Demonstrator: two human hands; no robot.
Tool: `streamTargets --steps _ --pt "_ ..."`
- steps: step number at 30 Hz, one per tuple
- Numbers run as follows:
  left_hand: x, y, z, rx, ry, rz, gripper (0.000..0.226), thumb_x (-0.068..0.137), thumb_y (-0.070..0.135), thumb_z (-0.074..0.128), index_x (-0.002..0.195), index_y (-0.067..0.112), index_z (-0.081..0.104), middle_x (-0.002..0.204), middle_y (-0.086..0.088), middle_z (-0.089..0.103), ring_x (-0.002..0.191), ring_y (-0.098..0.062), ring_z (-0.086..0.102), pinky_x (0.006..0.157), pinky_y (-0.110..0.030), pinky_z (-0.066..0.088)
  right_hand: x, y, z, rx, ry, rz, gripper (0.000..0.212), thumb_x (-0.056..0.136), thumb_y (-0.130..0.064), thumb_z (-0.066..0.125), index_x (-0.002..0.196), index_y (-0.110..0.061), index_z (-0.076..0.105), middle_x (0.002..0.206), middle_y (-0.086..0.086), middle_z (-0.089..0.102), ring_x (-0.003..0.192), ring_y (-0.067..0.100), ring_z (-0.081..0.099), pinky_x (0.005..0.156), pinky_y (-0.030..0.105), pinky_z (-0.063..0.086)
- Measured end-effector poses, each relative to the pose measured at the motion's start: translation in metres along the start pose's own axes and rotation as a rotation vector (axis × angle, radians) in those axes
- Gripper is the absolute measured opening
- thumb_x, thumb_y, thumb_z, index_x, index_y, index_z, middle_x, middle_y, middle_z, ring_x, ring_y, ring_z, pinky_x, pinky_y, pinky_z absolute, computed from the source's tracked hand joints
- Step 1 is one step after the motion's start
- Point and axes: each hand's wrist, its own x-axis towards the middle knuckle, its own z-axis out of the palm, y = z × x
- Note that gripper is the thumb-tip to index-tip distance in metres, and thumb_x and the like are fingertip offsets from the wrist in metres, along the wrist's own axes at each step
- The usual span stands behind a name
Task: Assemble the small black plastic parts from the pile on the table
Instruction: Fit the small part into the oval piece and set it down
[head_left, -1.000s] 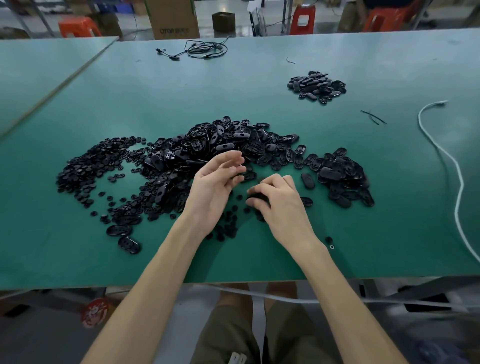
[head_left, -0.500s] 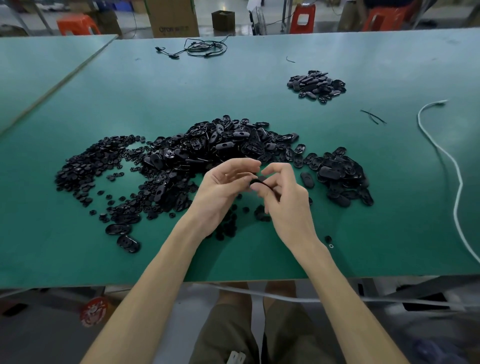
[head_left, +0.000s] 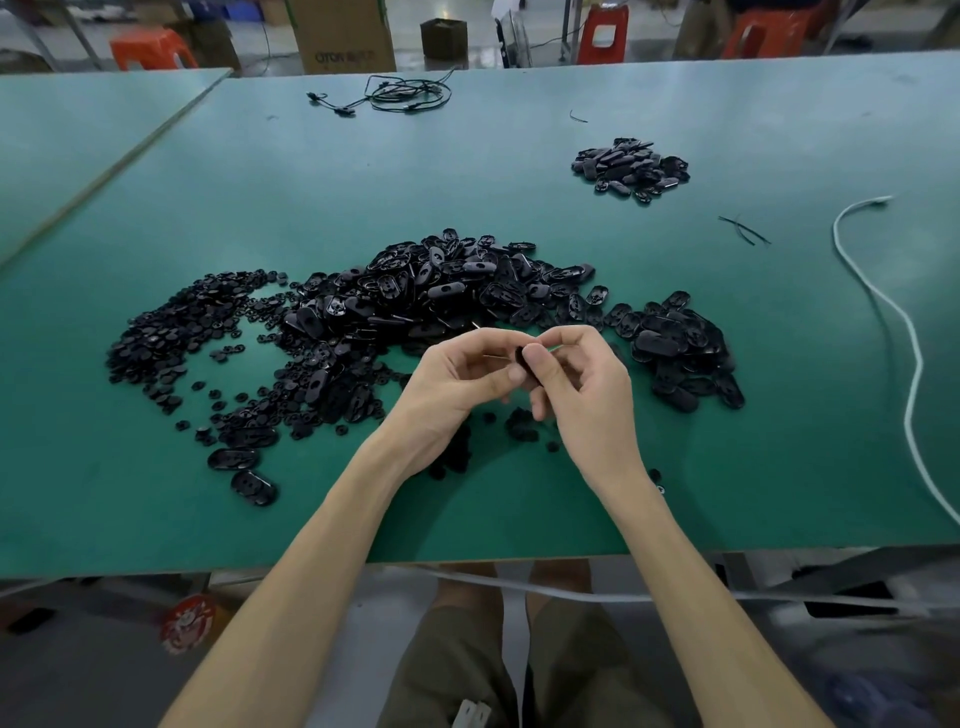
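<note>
Could slip from left hand pinch if pressed off-axis, then drop among loose bits under the grip. Could jam if misaligned; mating faces hidden. Pinching small black part at fingertips, centred between both grips, right hand thumb on its near face. Pile just beyond grip.

Bare forearms, olive-brown shorts with a small white tag.
</note>
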Motion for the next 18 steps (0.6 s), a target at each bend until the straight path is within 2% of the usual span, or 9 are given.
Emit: streamTargets --steps 3,6,8,12,15,18 --pt "-0.0006 0.0018 0.0019 -0.012 0.03 -0.009 0.024 0.091 0.014 0.074 0.112 0.003 0.071 0.099 -0.006 0.074 0.091 -0.016 0.067 0.077 -0.024 0.051 0.0003 0.0006 0.0005 -0.005 0.005 0.027 0.017 0.106 -0.035 0.061 0.098 -0.02 0.064 0.075 0.002 0.073 0.049 0.017 0.06 0.053 0.032 0.049" --pt "-0.0004 0.0023 0.0029 -0.041 0.057 -0.024 0.02 0.091 0.016 0.072 0.105 0.003 0.065 0.089 -0.001 0.07 0.081 -0.015 0.066 0.073 -0.024 0.051 0.0002 0.0004 0.0019 -0.029 0.001 0.039 0.029 0.107 -0.043 0.055 0.095 -0.019 0.066 0.071 0.006 0.072 0.05 0.019 0.062 0.054 0.03 0.047" --pt "-0.0002 0.0028 0.0019 -0.078 0.101 -0.048 0.019 0.09 0.019 0.073 0.102 0.007 0.065 0.086 -0.001 0.067 0.08 -0.017 0.063 0.073 -0.026 0.05 0.0006 0.0002 0.0017 -0.024 -0.004 0.029 0.024 0.105 -0.039 0.06 0.095 -0.019 0.067 0.073 0.005 0.073 0.051 0.019 0.062 0.056 0.032 0.05" --pt "0.0006 0.0029 -0.0017 -0.143 0.137 -0.07 0.02 0.089 0.021 0.075 0.103 0.01 0.066 0.086 -0.001 0.067 0.082 -0.016 0.065 0.073 -0.027 0.052 0.0014 0.0007 0.0007 -0.032 -0.011 0.003 0.007 0.101 -0.02 0.069 0.096 -0.015 0.069 0.076 -0.003 0.073 0.053 0.018 0.062 0.061 0.035 0.056" --pt "0.0011 0.0008 -0.003 -0.135 0.119 -0.076 0.025 0.09 0.021 0.075 0.111 0.009 0.069 0.088 -0.005 0.066 0.081 -0.017 0.063 0.074 -0.028 0.052 0.0011 -0.0005 0.0001 -0.027 -0.005 0.001 0.006 0.1 -0.02 0.07 0.096 -0.015 0.071 0.075 -0.002 0.072 0.055 0.018 0.062 0.062 0.034 0.055" --pt "0.0015 -0.0009 -0.005 -0.13 0.119 -0.06 0.019 0.095 0.018 0.073 0.112 0.009 0.073 0.085 -0.006 0.066 0.078 -0.018 0.059 0.073 -0.027 0.051 0.001 -0.0014 -0.0004 -0.022 -0.007 0.012 0.005 0.099 -0.022 0.072 0.095 -0.018 0.072 0.075 -0.003 0.073 0.057 0.015 0.063 0.064 0.029 0.055"
